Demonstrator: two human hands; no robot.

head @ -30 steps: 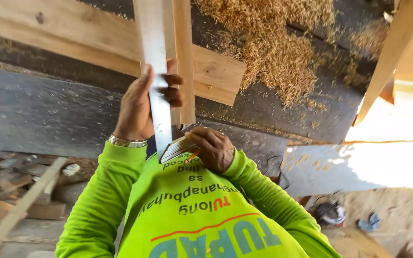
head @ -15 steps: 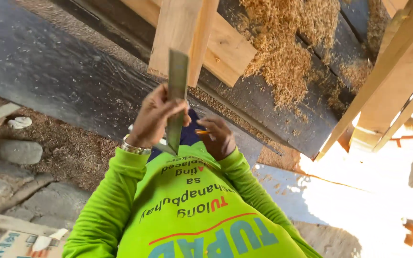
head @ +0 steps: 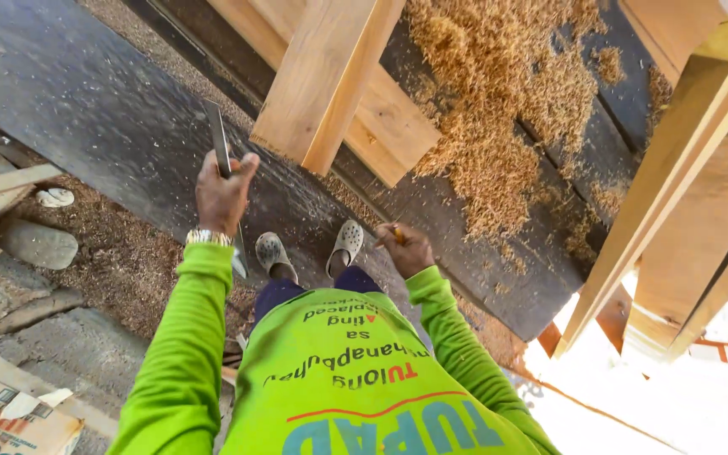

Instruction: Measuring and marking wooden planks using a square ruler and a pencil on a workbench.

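The left hand point(head: 222, 192) is closed around a flat metal ruler-like strip point(head: 219, 139), held upright just over the dark tabletop point(head: 86, 101), its lower end hidden behind the wrist and green sleeve point(head: 183, 337). The right hand point(head: 406, 248) pinches a small pencil-like stick point(head: 396, 233), too small to make out clearly, near the grey clogs point(head: 309, 248). Pale planks point(head: 330, 76) lie on the tabletop beside a heap of wood shavings point(head: 499, 109), and a cardboard box point(head: 2, 417) with blue print is cut off at the lower left corner.
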